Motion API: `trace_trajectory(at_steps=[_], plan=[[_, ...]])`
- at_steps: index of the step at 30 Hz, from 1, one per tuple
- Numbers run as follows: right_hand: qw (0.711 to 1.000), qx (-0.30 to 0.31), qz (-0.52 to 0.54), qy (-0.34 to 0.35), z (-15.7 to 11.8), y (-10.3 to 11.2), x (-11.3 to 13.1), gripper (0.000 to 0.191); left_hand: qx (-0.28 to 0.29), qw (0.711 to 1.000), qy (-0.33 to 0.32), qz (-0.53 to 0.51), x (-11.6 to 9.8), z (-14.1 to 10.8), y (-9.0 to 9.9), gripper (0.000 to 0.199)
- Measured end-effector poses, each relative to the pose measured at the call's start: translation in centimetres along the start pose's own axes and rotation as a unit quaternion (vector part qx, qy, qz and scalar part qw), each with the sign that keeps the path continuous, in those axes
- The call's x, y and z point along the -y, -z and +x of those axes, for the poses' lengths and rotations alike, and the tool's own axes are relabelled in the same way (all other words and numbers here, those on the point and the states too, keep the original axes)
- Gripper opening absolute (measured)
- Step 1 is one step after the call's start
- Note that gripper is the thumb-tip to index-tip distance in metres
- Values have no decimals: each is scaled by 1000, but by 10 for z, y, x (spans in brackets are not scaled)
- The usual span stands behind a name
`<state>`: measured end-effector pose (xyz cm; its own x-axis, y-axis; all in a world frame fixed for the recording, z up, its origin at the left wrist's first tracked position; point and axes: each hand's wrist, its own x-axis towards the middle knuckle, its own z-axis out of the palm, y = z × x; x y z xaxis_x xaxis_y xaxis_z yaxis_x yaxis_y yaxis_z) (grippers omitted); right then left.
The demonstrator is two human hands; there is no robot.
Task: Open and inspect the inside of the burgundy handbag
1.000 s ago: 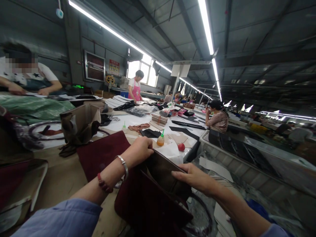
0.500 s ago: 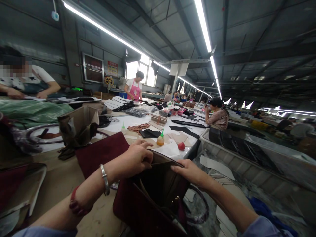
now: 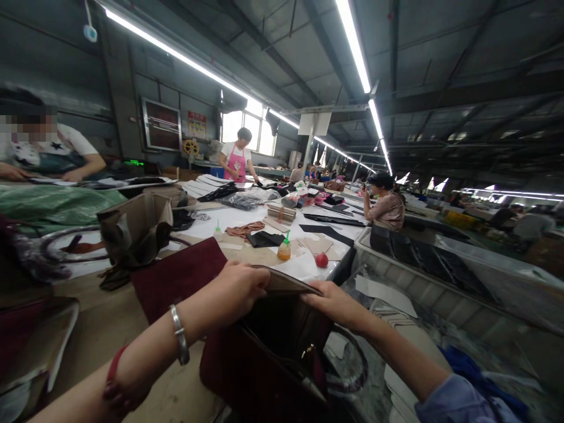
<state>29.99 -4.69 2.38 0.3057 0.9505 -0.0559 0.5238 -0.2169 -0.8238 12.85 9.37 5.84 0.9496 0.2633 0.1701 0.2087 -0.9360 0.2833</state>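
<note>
left hand (image 3: 235, 292): my fingers clamped on the near-left rim of the dark red bag (image 3: 264, 364), silver bangle on the wrist
right hand (image 3: 335, 302): fingers curled over the right rim, gripping it, mouth held wide
bag spot: right at the near edge of the bench (image 3: 110, 323), partly hanging off it, gold clasp showing inside
nearby: maroon fabric piece (image 3: 176, 276) just left of it, little glue bottle (image 3: 284, 249) and a red ball (image 3: 321, 259) further up
</note>
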Motion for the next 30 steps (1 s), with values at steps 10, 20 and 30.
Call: trace_trajectory(at_steps=[10, 20, 30], plan=[[980, 97, 169, -44, -3, 0, -5, 34, -66, 993, 37, 94, 7, 14, -5, 18], [970, 89, 216, -72, -4, -1, -4, 34, -61, 997, 26, 48, 10, 27, -5, 14], [962, 84, 237, -105, -3, -1, -4, 34, -27, 989, 58, -134, 28, 26, 0, 10]])
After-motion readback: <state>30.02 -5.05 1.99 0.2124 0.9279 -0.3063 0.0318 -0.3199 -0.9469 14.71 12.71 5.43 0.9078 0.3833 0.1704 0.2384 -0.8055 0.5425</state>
